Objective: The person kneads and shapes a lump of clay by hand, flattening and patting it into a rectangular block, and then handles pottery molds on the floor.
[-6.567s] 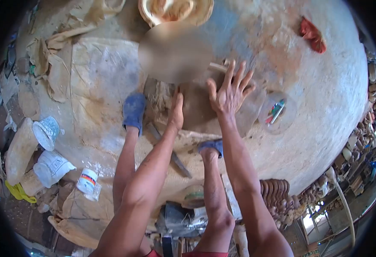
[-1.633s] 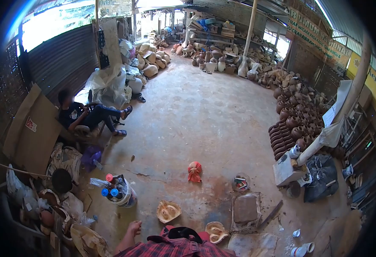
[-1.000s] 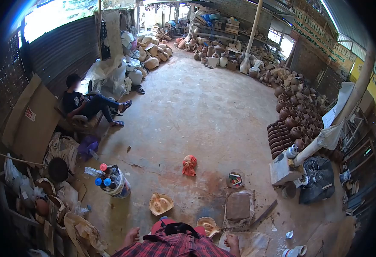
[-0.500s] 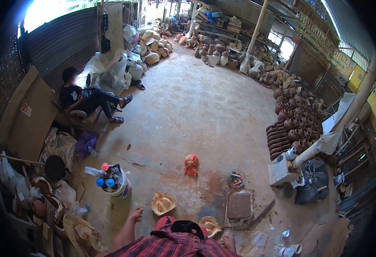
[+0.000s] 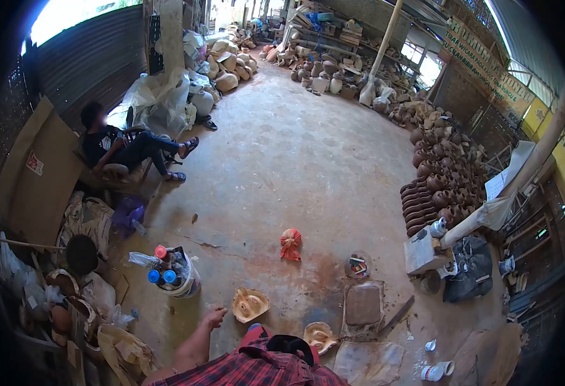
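My left hand reaches out low over the floor, its fingers loosely stretched, and I see nothing in it. Just right of it lies a tan, hollow mould-like piece, apart from the fingers in this view. A second such piece rests beside my checked shirt. My right hand is out of sight. Farther right are a brown square slab on a larger stained board and a long dark bar. A round dish of small tools sits behind the slab.
A bucket with several bottles stands at left. An orange-red cloth bundle lies ahead. A seated person is at far left. Stacked brown pots line the right, near a slanted pole. A pale sheet lies at front right.
My left hand has shifted slightly right and up in view. My right hand, visible before near the pale sheet, has dropped out of sight. The floor objects stay put as the view shifts.
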Tool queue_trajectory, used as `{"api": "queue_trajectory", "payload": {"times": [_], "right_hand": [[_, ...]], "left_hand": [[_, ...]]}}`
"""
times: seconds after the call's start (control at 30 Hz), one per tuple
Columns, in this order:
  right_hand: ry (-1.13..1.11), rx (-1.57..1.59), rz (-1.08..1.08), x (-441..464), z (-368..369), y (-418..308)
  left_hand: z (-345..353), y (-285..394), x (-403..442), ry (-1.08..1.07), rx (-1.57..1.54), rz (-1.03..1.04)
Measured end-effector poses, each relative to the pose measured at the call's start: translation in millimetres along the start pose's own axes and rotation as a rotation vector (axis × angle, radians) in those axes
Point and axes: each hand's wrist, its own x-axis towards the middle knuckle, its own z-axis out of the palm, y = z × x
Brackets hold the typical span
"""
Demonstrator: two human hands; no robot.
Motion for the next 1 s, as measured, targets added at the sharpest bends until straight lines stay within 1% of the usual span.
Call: {"api": "queue_trajectory", "payload": {"times": [0.13,0.17,0.2,0.33,0.43,0.5,0.53,0.6,0.63,0.67,0.7,0.73,0.77,0.8,0.83,0.87,0.93,1.0], "right_hand": [[-0.023,0.017,0.000,12,3,4],[-0.031,0.022,-0.002,14,1,5],[-0.033,0.027,0.000,17,-2,7],[-0.038,0.035,-0.008,27,-9,8],[-0.032,0.040,-0.016,33,-18,3],[-0.039,0.041,-0.027,40,-27,2],[-0.050,0.042,-0.035,44,-33,4],[-0.095,0.050,-0.071,66,-50,21],[-0.121,0.018,-0.103,81,-58,32],[-0.100,-0.140,-0.162,96,-64,43],[-0.069,-0.299,-0.220,111,-70,55],[-0.090,-0.325,-0.178,86,-84,62],[-0.150,-0.185,-0.144,75,-91,47],[-0.202,-0.020,-0.160,79,-85,5],[-0.135,-0.049,-0.142,84,-78,-9],[-0.059,-0.081,-0.108,92,-74,-12],[-0.074,-0.088,-0.135,108,-71,-42],[-0.106,-0.147,-0.105,117,-81,-49]], "left_hand": [[3,-32,-10,-0.004,-0.007,-0.045],[3,-39,-15,-0.002,0.014,-0.089],[4,-43,-18,-0.001,0.037,-0.135],[11,-50,-30,0.038,0.054,-0.180],[24,-39,-34,0.057,0.006,-0.146],[38,-24,-35,0.063,-0.016,-0.066],[43,-17,-35,0.069,-0.019,-0.062],[56,-6,-31,0.062,-0.038,0.009],[50,-5,-2,-0.014,-0.054,0.088],[49,-28,15,-0.101,-0.067,0.134],[63,-32,-2,-0.040,-0.059,0.134],[67,-21,-16,0.045,-0.059,0.156],[64,-36,-37,0.067,-0.062,0.147],[66,-29,-40,0.065,-0.064,0.136],[70,-19,-38,0.059,-0.066,0.139],[75,-23,-45,0.104,-0.082,0.074],[80,-41,-59,0.133,-0.089,-0.017],[83,-58,-68,0.148,-0.095,-0.105]]}}
